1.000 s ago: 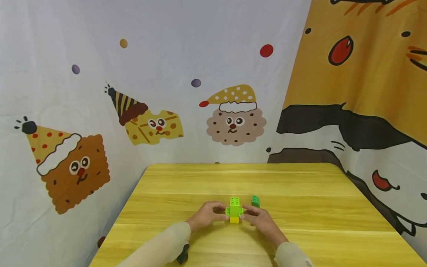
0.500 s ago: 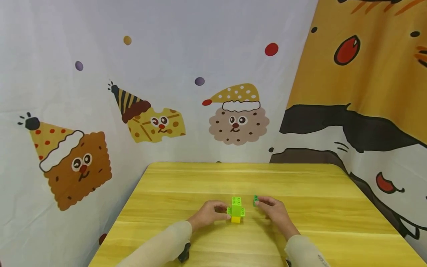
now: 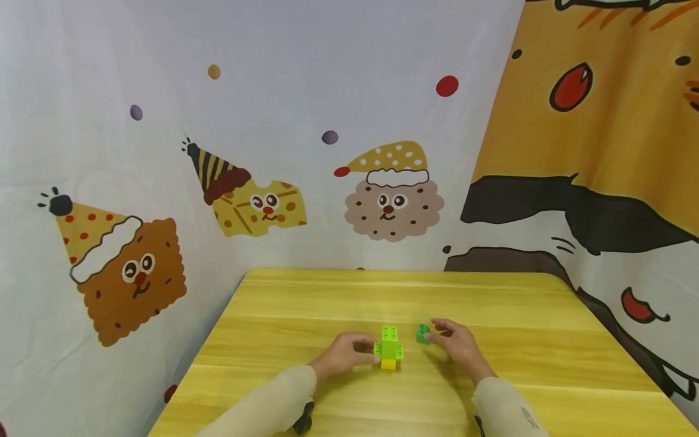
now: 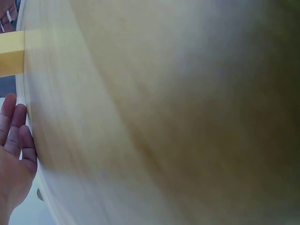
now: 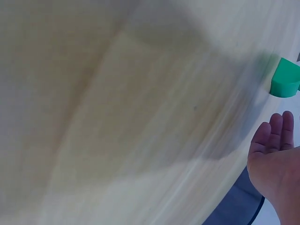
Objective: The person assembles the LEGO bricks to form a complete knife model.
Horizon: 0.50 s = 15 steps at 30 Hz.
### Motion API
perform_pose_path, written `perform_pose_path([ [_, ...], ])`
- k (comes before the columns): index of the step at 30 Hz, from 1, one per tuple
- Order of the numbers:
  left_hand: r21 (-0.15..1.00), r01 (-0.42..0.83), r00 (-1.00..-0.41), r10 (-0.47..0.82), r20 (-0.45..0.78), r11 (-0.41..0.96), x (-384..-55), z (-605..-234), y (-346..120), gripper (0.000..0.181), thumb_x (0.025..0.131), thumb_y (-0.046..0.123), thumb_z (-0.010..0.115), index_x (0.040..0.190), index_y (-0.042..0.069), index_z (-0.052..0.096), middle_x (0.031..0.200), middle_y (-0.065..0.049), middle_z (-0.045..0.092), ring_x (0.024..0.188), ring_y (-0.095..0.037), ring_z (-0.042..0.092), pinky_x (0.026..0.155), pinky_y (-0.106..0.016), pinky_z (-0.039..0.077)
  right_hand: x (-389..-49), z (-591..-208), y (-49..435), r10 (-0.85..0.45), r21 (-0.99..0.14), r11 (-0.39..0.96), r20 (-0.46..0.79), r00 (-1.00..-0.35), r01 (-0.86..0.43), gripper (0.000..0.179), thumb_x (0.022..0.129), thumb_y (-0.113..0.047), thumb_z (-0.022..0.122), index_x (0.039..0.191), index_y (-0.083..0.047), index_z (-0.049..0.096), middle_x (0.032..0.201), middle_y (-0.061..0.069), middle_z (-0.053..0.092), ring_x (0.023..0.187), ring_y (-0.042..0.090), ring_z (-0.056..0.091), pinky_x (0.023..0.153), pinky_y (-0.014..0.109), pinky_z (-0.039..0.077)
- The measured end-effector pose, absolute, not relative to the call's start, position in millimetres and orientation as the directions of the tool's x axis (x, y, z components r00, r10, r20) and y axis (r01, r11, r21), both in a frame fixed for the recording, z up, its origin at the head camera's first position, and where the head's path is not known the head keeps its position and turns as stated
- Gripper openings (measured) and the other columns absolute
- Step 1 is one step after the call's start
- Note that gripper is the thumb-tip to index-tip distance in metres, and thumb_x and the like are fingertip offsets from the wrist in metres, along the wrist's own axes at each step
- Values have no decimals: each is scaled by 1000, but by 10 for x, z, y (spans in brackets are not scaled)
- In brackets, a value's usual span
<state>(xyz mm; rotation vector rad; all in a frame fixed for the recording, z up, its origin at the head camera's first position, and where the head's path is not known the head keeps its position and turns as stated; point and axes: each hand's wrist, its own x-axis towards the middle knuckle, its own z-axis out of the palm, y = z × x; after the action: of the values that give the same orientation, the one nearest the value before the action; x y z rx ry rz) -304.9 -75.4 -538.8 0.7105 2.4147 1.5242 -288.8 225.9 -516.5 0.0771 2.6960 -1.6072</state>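
A small toy brick figure stands upright mid-table, lime green above, with a studded lime piece on each side and a yellow brick at its base. My left hand holds it by the left side piece, thumb in front and index finger behind. To its right, a darker green brick with a rounded end, studs up, sits by my right hand. The right thumb is at that brick's side, its index finger raised apart. In the right wrist view, the other fingers extend below the green brick.
The wooden table fills the lower part of the head view. Behind it hangs a white cloth printed with cartoon snacks. A dark strap shows under the left sleeve.
The right hand has left the figure's right side and moved right to the green brick, which has turned slightly. Its index finger has lifted off the brick. The left hand stays at the figure.
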Motion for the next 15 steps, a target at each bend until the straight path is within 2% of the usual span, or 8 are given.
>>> perform_pose_path([
  [15,904,245,-866,498,42,350,-3056,-5396,-750,36,85,31,81,117,18,73,102,10,67,97,-14,61,83,-29,50,-3039,-5304,2249,-20,-831,556,-22,-1000,7,62,87,-23,78,137,4,54,129,25,59,119,40,55,96,51,47],
])
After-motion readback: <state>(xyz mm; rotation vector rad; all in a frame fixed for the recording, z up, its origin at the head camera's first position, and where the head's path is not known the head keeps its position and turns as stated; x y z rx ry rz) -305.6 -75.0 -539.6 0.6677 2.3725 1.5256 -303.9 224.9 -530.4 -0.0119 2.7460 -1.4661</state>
